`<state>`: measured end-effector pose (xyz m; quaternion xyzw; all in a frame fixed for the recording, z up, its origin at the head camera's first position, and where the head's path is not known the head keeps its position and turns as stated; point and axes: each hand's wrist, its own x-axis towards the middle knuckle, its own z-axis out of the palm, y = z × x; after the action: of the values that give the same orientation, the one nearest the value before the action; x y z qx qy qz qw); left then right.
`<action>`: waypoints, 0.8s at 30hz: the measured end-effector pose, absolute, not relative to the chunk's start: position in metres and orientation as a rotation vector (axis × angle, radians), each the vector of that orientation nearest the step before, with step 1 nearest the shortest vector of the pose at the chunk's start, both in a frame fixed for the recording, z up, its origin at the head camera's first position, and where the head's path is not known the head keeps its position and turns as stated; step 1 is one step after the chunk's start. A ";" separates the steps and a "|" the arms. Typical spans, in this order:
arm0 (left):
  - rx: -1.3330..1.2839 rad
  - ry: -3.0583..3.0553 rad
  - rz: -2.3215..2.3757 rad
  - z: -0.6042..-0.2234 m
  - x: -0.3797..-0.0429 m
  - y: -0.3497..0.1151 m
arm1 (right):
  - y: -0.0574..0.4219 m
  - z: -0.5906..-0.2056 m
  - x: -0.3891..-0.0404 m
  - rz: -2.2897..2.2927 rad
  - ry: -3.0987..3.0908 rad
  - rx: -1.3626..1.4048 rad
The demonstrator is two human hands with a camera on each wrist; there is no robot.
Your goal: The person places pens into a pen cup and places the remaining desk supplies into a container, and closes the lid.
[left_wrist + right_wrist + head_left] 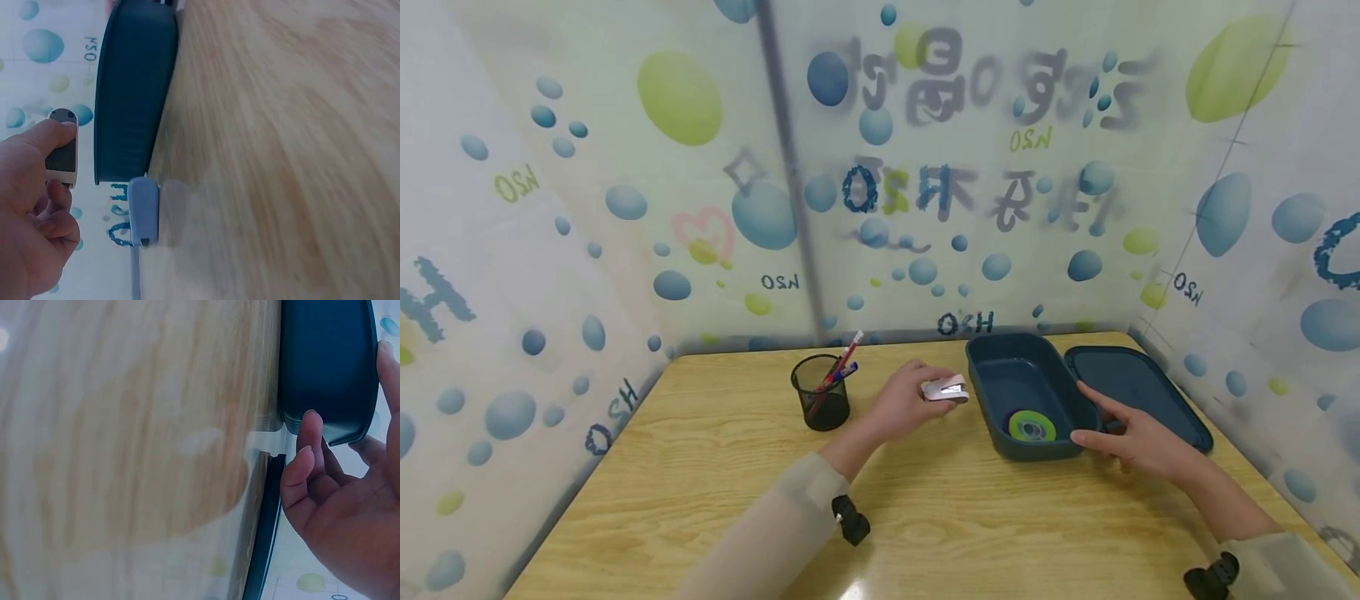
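My left hand (904, 402) pinches a small stapler (944, 389) with a pale pink top, held above the table left of a dark blue box (1051, 451). In the left wrist view, the thumb lies on the stapler's dark grey face (61, 156). The box is open at the top, and a bright green tape roll (1032, 426) lies inside at the near end. At the box's near right corner my right hand (1131, 437) grips the rim, thumb in front and index finger along the right side. In the right wrist view, its other fingers (310, 434) are bent beside the box.
A dark blue lid (1138, 392) lies right of the box. Left of my left hand stands a black mesh pen cup (826, 410) with a few pens and a pencil. A light blue-grey object (144, 209) rests on the table near the box. Patterned curtains surround the table (925, 517).
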<state>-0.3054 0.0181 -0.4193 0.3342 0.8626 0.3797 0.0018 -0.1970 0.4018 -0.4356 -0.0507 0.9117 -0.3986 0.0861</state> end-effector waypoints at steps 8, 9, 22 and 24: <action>1.023 2.690 1.185 -0.412 -0.313 0.044 | 0.403 -0.436 -0.198 -1.209 2.692 -0.152; 1.024 2.690 1.179 -0.412 -0.314 0.047 | 0.404 -0.436 -0.198 -1.205 2.694 -0.151; 1.127 2.762 1.027 -0.411 -0.326 0.087 | 0.401 -0.433 -0.197 -1.188 2.707 -0.139; 1.146 2.776 1.002 -0.412 -0.328 0.092 | 0.401 -0.434 -0.197 -1.185 2.711 -0.136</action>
<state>-0.3275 0.0919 -0.4123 0.3618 0.8768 0.3165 -0.0123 -0.1971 0.4010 -0.4336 -0.0459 0.9116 -0.3984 0.0900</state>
